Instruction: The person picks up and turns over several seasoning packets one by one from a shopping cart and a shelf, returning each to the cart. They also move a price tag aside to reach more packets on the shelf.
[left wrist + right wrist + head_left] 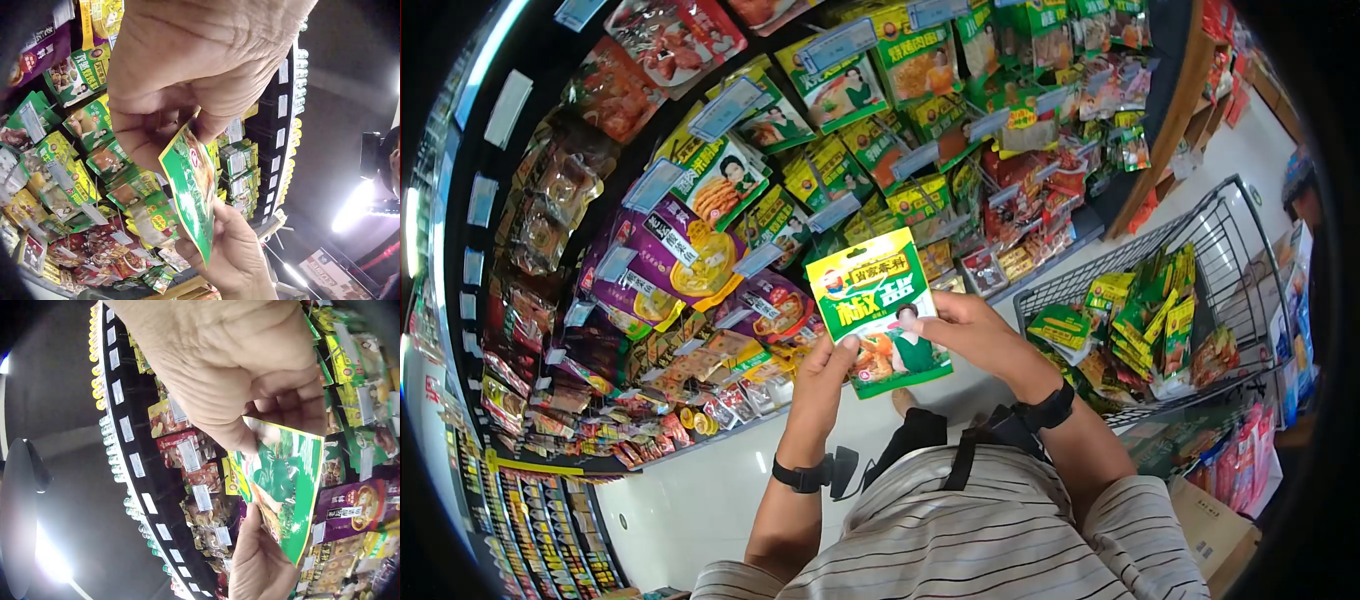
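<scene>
A yellow-and-green seasoning packet [880, 312] with large Chinese lettering is held upright in front of the body, printed face toward me. My left hand [825, 375] pinches its lower left edge, thumb on the front and fingers behind. On the opposite side my right hand [972, 335] grips the right edge, its thumb lying across the picture. In the left wrist view the packet [194, 181] shows edge-on between both hands. The right wrist view has its green lower part [287, 487] tilted, with the right hand's curled fingers [290, 394] partly hidden behind it.
Shelves of hanging seasoning packets [830, 85] curve round the front and left, with purple packets [690, 250] nearest the left hand. At the right stands a wire shopping cart [1250, 225] holding several green-and-yellow packets [1145, 320]. A cardboard box [1210, 530] sits at the lower right.
</scene>
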`<act>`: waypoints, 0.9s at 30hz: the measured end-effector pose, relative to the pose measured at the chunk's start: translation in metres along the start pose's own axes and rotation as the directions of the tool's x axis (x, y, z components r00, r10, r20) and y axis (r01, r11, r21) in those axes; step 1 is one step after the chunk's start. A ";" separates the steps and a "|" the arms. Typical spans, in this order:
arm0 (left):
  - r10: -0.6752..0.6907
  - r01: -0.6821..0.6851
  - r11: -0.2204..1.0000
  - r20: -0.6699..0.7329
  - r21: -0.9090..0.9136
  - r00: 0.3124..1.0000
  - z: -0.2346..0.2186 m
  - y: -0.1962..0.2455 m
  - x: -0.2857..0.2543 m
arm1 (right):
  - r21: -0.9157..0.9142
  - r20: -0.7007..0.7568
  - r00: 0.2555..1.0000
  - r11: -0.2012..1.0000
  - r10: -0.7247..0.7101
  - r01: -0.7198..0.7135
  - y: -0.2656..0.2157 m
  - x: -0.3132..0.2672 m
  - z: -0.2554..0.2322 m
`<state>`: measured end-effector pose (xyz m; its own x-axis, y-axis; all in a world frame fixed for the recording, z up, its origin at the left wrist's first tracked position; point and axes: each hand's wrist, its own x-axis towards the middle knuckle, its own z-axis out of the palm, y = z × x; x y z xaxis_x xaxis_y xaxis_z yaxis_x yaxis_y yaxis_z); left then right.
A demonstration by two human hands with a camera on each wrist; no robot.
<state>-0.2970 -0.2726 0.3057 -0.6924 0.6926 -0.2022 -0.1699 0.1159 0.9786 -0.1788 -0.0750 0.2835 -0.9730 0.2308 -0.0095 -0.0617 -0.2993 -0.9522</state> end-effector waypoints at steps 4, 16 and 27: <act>-0.015 0.015 1.000 0.031 0.005 0.999 0.003 0.004 0.003 | 0.039 -0.013 1.000 0.999 -0.008 0.008 0.009 0.001 -0.002; 0.187 -0.187 0.982 0.034 -0.015 0.982 -0.003 0.031 0.025 | -0.057 -0.033 0.999 0.998 -0.015 0.013 -0.034 0.011 0.007; 0.289 -0.286 0.955 0.037 -0.075 0.957 -0.058 0.081 0.067 | -0.252 -0.040 0.999 0.968 0.001 -0.011 -0.079 0.079 0.028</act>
<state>-0.3981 -0.2585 0.3690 -0.6853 0.7226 0.0909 -0.0169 -0.1406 0.9899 -0.2565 -0.0591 0.3666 -0.9633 0.2675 -0.0223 0.0069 -0.0582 -0.9983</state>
